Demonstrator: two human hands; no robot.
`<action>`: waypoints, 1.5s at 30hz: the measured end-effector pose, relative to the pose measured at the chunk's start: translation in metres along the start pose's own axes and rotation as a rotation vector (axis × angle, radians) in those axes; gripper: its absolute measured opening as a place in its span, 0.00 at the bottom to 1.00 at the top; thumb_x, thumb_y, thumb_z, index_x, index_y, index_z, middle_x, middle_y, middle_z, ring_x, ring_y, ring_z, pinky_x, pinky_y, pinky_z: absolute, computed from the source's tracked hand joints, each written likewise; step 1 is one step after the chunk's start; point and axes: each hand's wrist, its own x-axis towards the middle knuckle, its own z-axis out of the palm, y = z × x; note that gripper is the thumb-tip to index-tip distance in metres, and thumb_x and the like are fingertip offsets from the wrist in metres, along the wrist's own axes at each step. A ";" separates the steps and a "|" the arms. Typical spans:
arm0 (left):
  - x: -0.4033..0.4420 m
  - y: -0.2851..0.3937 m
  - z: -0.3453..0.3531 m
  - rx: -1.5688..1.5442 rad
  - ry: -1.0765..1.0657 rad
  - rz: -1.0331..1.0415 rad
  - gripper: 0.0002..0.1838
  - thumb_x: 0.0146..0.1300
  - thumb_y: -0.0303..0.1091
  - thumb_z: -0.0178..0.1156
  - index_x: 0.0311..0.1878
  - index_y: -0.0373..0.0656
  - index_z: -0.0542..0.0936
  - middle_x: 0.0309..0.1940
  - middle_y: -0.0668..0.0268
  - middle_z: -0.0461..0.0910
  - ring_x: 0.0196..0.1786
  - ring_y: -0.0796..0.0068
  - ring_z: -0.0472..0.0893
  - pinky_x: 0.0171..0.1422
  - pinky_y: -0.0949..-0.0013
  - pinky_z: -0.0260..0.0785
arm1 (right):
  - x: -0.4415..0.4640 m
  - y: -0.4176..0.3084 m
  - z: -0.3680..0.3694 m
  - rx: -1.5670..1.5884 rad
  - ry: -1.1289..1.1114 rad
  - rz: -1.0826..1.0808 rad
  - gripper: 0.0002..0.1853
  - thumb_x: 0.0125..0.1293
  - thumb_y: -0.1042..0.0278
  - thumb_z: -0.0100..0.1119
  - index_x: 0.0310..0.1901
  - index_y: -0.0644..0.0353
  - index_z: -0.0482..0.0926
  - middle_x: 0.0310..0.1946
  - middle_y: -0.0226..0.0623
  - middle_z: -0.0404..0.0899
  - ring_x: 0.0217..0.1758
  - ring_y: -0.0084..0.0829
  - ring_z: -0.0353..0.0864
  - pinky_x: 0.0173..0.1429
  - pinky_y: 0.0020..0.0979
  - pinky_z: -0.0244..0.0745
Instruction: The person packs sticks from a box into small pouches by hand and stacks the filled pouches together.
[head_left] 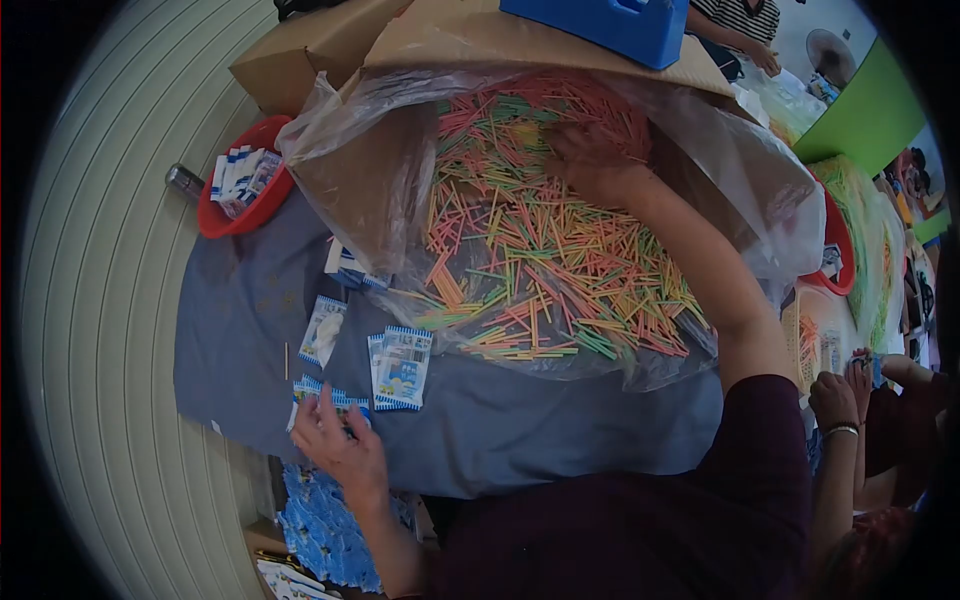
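Observation:
My left hand (345, 447) rests on a blue-and-white printed packet (308, 388) on the grey cloth, its fingers apart and touching the packet. More packets (402, 367) lie flat to its right, and another packet (322, 330) with something white on it lies just beyond. My right hand (598, 168) reaches into a big heap of thin coloured sticks (560, 260) in pink, green, yellow and orange. Its fingers look spread over the sticks, with the tips partly hidden among them. The heap spills from a plastic-lined cardboard box (385, 180) tipped towards me.
A red basket (248, 232) of packets stands at the left beside a metal cylinder (184, 182). A blue plastic holder (610, 28) sits on the box. Below my left hand are blue wrappers (325, 525). At the right, another person's hands (838, 400) work near a white tray (835, 305).

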 end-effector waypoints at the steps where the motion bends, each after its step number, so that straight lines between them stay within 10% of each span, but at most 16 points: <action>1: 0.004 0.012 0.002 -0.152 -0.045 0.047 0.20 0.61 0.29 0.62 0.57 0.39 0.79 0.49 0.54 0.73 0.49 0.55 0.72 0.50 0.56 0.66 | 0.006 0.002 0.010 -0.048 0.026 -0.040 0.25 0.58 0.75 0.57 0.61 0.57 0.74 0.69 0.46 0.61 0.76 0.47 0.53 0.74 0.51 0.51; 7: 0.023 0.062 0.030 -0.088 -0.402 0.208 0.14 0.59 0.33 0.65 0.45 0.36 0.80 0.42 0.57 0.74 0.46 0.54 0.73 0.48 0.55 0.70 | 0.014 -0.007 0.010 0.000 0.073 0.171 0.23 0.55 0.75 0.58 0.56 0.63 0.75 0.63 0.45 0.69 0.72 0.43 0.60 0.72 0.51 0.54; 17: 0.003 0.044 0.053 -0.145 -0.203 0.204 0.08 0.52 0.25 0.63 0.37 0.37 0.82 0.35 0.58 0.78 0.41 0.54 0.77 0.42 0.55 0.72 | -0.004 0.016 0.024 0.306 0.192 0.500 0.26 0.57 0.78 0.57 0.60 0.58 0.75 0.51 0.55 0.79 0.58 0.51 0.78 0.57 0.44 0.71; 20: -0.002 0.037 0.051 -0.316 -0.100 0.154 0.05 0.51 0.24 0.63 0.33 0.39 0.82 0.30 0.58 0.78 0.38 0.54 0.78 0.42 0.56 0.71 | -0.001 0.014 0.021 0.494 0.551 0.531 0.17 0.64 0.75 0.54 0.55 0.59 0.77 0.42 0.48 0.82 0.47 0.44 0.82 0.47 0.36 0.74; 25: 0.007 0.045 0.038 -0.281 -0.176 0.157 0.05 0.56 0.25 0.63 0.36 0.38 0.83 0.32 0.60 0.78 0.37 0.57 0.75 0.41 0.57 0.69 | 0.005 0.002 0.005 1.964 0.729 0.738 0.08 0.68 0.70 0.52 0.45 0.63 0.75 0.21 0.27 0.68 0.21 0.22 0.64 0.26 0.30 0.61; 28: 0.013 0.038 0.038 -0.373 -0.230 0.095 0.04 0.59 0.26 0.62 0.37 0.38 0.83 0.32 0.60 0.78 0.37 0.56 0.75 0.42 0.57 0.68 | -0.003 -0.006 0.001 2.227 0.644 0.603 0.04 0.68 0.69 0.55 0.37 0.56 0.71 0.19 0.22 0.62 0.18 0.18 0.56 0.22 0.26 0.53; 34: -0.001 0.038 0.046 -0.170 -0.146 0.258 0.04 0.56 0.23 0.59 0.33 0.38 0.82 0.33 0.60 0.78 0.38 0.56 0.76 0.42 0.59 0.72 | 0.002 -0.050 -0.011 2.143 0.629 0.874 0.09 0.69 0.64 0.59 0.33 0.47 0.70 0.15 0.16 0.54 0.15 0.15 0.50 0.19 0.23 0.44; 45: 0.007 0.041 0.035 -0.190 -0.265 0.213 0.05 0.53 0.22 0.58 0.33 0.36 0.81 0.34 0.57 0.80 0.40 0.55 0.80 0.41 0.58 0.75 | -0.012 -0.057 -0.003 2.470 0.655 0.602 0.13 0.78 0.55 0.48 0.39 0.55 0.72 0.17 0.21 0.55 0.15 0.17 0.51 0.17 0.23 0.47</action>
